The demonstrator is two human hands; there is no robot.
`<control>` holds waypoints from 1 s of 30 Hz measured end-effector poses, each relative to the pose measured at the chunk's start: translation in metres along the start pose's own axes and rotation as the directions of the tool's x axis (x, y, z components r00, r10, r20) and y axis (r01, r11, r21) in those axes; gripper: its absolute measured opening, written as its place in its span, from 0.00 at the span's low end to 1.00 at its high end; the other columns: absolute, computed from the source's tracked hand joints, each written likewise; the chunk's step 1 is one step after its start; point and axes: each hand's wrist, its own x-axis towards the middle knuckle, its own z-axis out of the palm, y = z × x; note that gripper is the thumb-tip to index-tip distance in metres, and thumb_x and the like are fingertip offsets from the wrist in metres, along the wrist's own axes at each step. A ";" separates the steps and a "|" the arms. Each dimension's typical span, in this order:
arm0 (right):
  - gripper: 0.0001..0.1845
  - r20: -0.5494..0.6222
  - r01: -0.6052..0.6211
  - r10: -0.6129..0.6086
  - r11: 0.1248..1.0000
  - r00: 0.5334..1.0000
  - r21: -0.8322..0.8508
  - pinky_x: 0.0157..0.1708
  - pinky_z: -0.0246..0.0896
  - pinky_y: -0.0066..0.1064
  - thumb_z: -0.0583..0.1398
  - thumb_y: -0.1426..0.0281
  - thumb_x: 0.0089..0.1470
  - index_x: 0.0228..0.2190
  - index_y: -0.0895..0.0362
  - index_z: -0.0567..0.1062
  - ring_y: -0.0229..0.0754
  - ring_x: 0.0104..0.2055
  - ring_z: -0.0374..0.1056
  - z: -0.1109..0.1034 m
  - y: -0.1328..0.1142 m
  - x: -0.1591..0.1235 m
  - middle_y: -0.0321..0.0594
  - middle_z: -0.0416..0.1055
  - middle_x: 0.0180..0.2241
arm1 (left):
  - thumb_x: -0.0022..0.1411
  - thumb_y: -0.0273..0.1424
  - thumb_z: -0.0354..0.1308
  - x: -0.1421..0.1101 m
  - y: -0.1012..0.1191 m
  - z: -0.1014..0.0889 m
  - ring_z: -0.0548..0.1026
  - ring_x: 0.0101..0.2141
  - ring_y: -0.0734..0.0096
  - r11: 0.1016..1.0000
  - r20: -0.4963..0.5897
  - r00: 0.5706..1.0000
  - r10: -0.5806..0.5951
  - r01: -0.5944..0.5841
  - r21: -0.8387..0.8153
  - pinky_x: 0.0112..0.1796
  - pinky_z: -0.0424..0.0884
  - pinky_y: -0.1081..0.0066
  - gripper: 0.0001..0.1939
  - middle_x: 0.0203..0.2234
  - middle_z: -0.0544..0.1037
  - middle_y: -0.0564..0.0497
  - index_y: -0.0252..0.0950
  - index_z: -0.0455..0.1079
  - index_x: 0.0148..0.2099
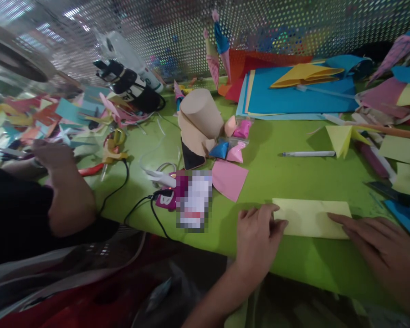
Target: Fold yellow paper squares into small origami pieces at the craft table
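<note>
A pale yellow strip of folded paper (310, 218) lies flat on the green table near its front edge. My left hand (258, 234) grips the strip's left end between thumb and forefinger, the other fingers curled. On the strip's right part rests the outstretched forefinger of my right hand (384, 243), with the fingers lying flat. Above the strip sits a white pen (308, 154), its right end by a folded yellow paper piece (343, 139). Left of my left hand is a pink paper square (229, 179).
A toilet roll (201, 111) stands behind small coloured packets (235, 152). Blue paper sheets (297, 95) lie at the back. A blurred-out phone (195, 200) and cables are left of centre. Another person's arm (66, 191) reaches over coloured scraps (37, 118) by yellow-handled scissors (114, 146).
</note>
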 end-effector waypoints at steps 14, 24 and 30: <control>0.24 0.042 -0.022 0.022 1.000 0.999 0.003 0.47 0.72 0.54 0.53 0.59 0.70 0.62 0.40 0.76 0.57 0.47 0.76 0.002 0.004 -0.004 0.43 0.81 0.48 | 0.65 0.21 0.67 -0.005 0.001 -0.005 0.79 0.34 0.63 1.000 0.046 0.999 -0.014 0.014 0.018 0.39 0.67 0.62 0.13 0.32 0.82 0.54 0.40 0.74 0.50; 0.23 0.016 -0.001 0.000 0.999 1.000 0.034 0.48 0.70 0.56 0.54 0.60 0.71 0.63 0.37 0.73 0.57 0.49 0.76 0.004 0.003 -0.004 0.38 0.82 0.49 | 0.66 0.22 0.68 -0.008 0.001 -0.002 0.80 0.36 0.61 0.999 -0.001 1.000 0.021 -0.021 0.027 0.39 0.68 0.61 0.14 0.35 0.85 0.52 0.40 0.77 0.52; 0.24 0.032 0.007 -0.008 1.000 0.999 0.024 0.49 0.70 0.56 0.53 0.60 0.71 0.64 0.37 0.72 0.56 0.50 0.76 0.004 0.005 -0.004 0.37 0.81 0.52 | 0.67 0.24 0.67 -0.010 -0.001 -0.001 0.79 0.36 0.62 0.999 -0.020 0.999 0.030 -0.029 0.038 0.40 0.68 0.61 0.12 0.35 0.85 0.51 0.40 0.77 0.52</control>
